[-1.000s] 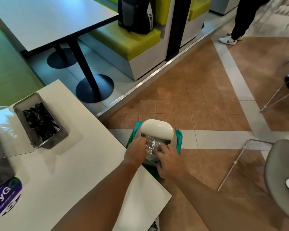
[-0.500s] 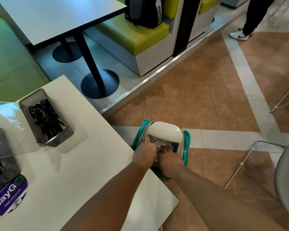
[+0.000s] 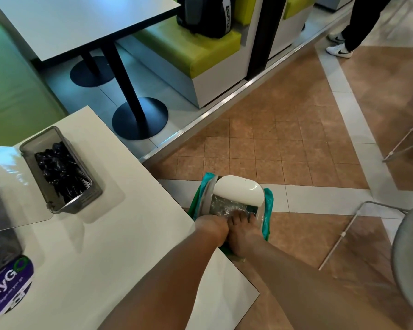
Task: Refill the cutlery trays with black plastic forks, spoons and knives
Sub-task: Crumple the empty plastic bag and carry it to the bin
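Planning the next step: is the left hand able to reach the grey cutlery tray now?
Likely yes, once freed: the left hand is at the bin, on clear plastic; only tabletop separates it from the cutlery tray.

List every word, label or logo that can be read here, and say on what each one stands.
"ClayG", then a green ring: purple sticker, lower left, cut by the picture's edge.
Small print below it: too blurred to read.
White lettering on the black backpack: too blurred to read.
Swoosh logo, no words: white shoe.
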`<state>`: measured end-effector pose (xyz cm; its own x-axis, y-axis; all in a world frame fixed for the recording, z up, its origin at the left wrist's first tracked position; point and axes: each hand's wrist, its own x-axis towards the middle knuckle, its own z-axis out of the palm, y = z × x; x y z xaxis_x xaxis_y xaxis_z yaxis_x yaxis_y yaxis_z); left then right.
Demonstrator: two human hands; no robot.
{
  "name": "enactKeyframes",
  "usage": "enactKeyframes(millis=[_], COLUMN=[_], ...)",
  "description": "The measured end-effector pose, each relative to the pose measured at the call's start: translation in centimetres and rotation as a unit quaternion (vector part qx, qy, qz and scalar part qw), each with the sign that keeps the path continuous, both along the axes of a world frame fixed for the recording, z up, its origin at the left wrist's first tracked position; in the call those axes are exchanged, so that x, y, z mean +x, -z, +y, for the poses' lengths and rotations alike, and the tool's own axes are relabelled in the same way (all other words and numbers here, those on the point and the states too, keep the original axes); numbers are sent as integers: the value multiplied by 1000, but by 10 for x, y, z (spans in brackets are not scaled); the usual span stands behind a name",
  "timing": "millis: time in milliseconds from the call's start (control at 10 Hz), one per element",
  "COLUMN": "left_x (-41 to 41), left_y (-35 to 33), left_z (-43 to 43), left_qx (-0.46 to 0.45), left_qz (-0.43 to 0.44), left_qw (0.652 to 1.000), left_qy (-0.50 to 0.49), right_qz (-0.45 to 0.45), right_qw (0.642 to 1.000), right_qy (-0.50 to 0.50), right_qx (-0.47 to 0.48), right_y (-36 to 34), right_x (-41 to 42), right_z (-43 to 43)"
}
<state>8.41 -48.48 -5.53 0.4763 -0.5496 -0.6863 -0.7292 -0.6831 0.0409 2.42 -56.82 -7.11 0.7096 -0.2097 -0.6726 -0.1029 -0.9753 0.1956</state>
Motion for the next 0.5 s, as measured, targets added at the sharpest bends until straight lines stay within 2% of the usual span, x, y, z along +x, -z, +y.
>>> enactKeyframes(millis=[200,300,500], left_x=[0,0,6], left_y=[-4,-11,-37], left_z=[-2,0,17], left_qx=[-13,-39,-119], left_qz=[-11,-15,-23], left_qw=[1000,999,993], left_qy=[0,-1,4], right_qz=[-38,-87,-152], right_qw=[997,991,980], right_qy=[-4,7,39], right_qx=[64,104,125], right_y=[-8,-13,-36], right_x=[-3,-7,-21], right_z=[-13,-14,-4])
